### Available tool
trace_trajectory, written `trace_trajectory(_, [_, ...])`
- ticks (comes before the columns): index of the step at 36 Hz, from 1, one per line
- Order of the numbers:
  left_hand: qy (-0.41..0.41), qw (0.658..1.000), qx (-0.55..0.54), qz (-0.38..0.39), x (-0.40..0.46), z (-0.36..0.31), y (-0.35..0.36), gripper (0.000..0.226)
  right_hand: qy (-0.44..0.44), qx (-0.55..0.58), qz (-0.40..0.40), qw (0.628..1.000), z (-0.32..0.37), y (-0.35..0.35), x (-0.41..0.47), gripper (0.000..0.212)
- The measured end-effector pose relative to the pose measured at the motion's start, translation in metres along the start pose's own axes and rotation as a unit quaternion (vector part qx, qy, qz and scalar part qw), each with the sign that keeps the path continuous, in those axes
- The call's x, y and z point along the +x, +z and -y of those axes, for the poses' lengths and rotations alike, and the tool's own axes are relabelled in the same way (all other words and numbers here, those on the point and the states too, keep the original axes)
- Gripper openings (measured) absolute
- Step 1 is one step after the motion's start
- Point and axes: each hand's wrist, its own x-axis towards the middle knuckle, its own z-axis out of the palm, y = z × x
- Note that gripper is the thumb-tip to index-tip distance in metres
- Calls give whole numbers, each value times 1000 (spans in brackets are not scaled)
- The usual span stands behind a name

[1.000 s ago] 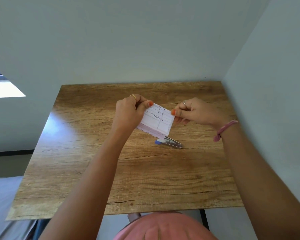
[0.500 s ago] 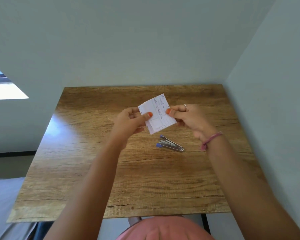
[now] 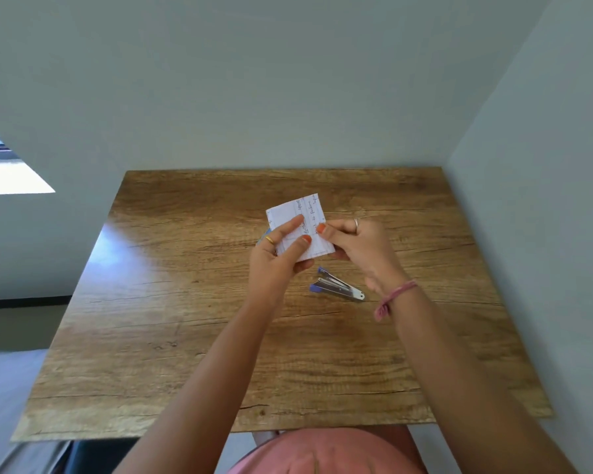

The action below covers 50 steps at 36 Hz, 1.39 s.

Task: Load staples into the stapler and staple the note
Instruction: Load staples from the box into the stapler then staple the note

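A small white note (image 3: 307,213) with blue handwriting is held up over the middle of the wooden table (image 3: 185,302). My left hand (image 3: 278,254) grips its lower left part, thumb and forefinger on the front. At the note's right edge, my right hand (image 3: 360,248) pinches it with thumb on the paper. A small blue and silver stapler (image 3: 338,289) lies on the table just below the note, between my wrists, with its jaws partly apart. A bit of blue shows behind my left hand; I cannot tell what it is.
The table stands in a corner, with a grey wall behind it and another along its right edge. A bright window patch (image 3: 7,176) lies at far left. The floor drops away to the left and at the near edge.
The note has turned from slanted and low, over the stapler, to more upright and higher. Both hands have shifted their grips and moved closer together; the stapler, earlier partly hidden, now shows whole.
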Motion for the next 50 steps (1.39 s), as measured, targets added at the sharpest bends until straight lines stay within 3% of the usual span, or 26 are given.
trace_trajectory(6, [5, 998, 49, -37, 6, -7, -2, 32, -9, -13, 49, 999, -7, -7, 4, 9])
trace_trajectory(9, [12, 997, 65, -41, 10, -13, -8, 32, -47, -162, 25, 985, -20, -20, 4, 13])
trace_trajectory(13, [14, 995, 94, -31, 16, -24, -19, 32, -21, -395, 124, 910, -50, -34, 1, 69])
trace_trajectory(15, [9, 994, 108, -15, 18, -29, -24, 33, -30, -471, 159, 867, -63, -34, -1, 85])
trace_trajectory(21, [10, 988, 144, 57, 23, -44, -30, 35, -90, -488, 122, 860, -77, -20, 1, 63])
trace_trajectory(23, [17, 984, 163, 70, 24, -48, -30, 34, -59, -438, 112, 890, -75, -19, 1, 56])
trace_trajectory(26, [16, 978, 185, 96, 24, -54, -30, 35, 74, -132, 106, 983, -59, -19, -8, 38])
trace_trajectory(27, [14, 975, 193, 105, 24, -55, -30, 35, 118, -5, 113, 987, -53, -21, -11, 32])
trace_trajectory(29, [12, 971, 203, 125, 24, -58, -29, 37, 168, 203, 137, 955, -41, -25, -15, 30])
trace_trajectory(31, [11, 968, 205, 141, 23, -60, -28, 37, 170, 308, 167, 921, -31, -28, -19, 36])
trace_trajectory(38, [-7, 961, 219, 171, 23, -68, -23, 38, 119, 274, 181, 937, -6, -30, -24, 40])
trace_trajectory(44, [1, 920, 338, 196, 27, -76, -19, 35, 124, 203, 156, 959, 2, -26, -25, 64])
trace_trajectory(50, [9, 902, 376, 213, 28, -79, -14, 35, 134, 184, 170, 959, 10, -24, -25, 57])
